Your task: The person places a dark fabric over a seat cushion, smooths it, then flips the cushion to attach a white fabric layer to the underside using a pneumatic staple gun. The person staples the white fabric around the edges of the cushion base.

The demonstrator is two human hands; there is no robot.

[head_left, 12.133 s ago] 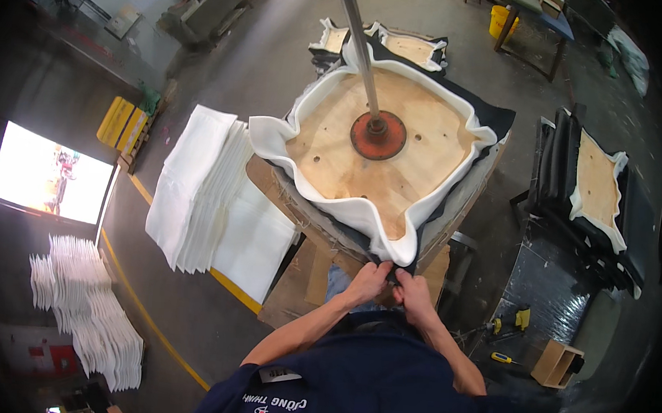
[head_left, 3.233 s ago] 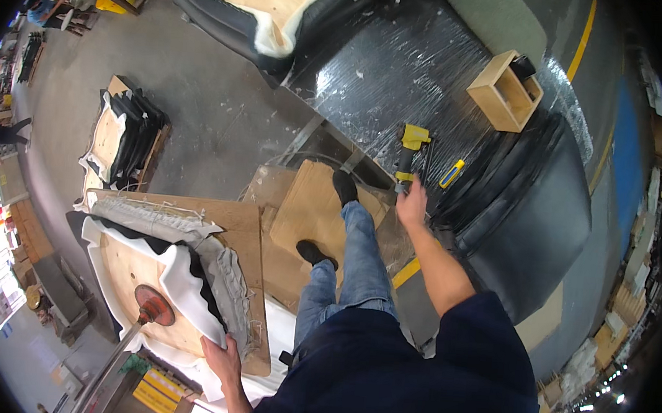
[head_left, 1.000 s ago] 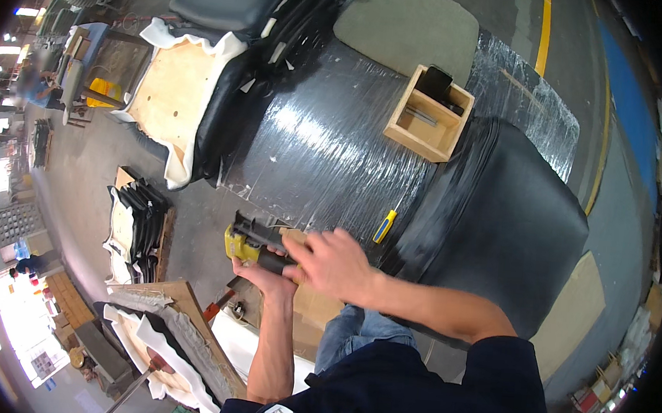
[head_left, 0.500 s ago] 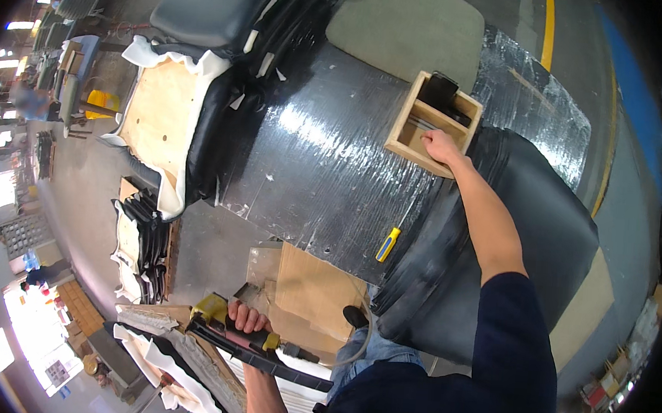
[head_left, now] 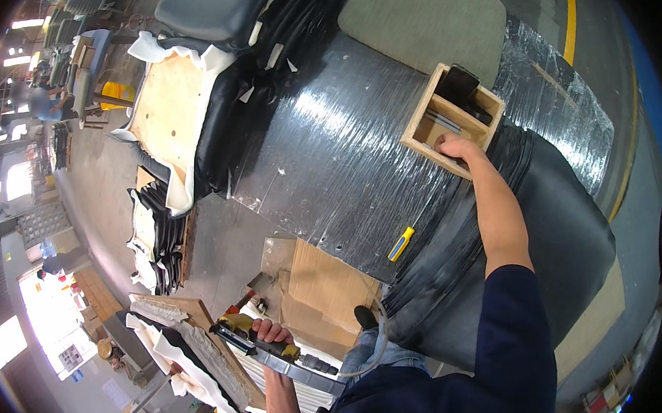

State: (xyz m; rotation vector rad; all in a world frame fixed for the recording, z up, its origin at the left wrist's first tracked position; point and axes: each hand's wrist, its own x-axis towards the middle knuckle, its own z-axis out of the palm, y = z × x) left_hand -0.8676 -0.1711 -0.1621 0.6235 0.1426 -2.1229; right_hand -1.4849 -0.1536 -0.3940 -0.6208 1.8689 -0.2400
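Observation:
My right hand (head_left: 456,146) reaches into a small open wooden box (head_left: 453,118) that sits on a big bundle wrapped in shiny plastic film (head_left: 335,153). The fingers are inside the box, so what they touch is hidden. My left hand (head_left: 268,331) is low in the picture, closed around the handle of a yellow and black staple gun (head_left: 264,346) with a hose trailing from it. The gun hangs just over a wooden seat base (head_left: 206,343) covered with white foam and dark fabric.
A yellow-handled tool (head_left: 400,244) lies on the wrapped bundle. Another wooden seat panel with white foam (head_left: 165,114) leans at the upper left, above a stack of dark covers (head_left: 156,233). Cardboard sheets (head_left: 325,290) lie on the concrete floor by my foot.
My right hand let go of the staple gun and reached up into the wooden box. My left hand carried the gun down toward the seat base.

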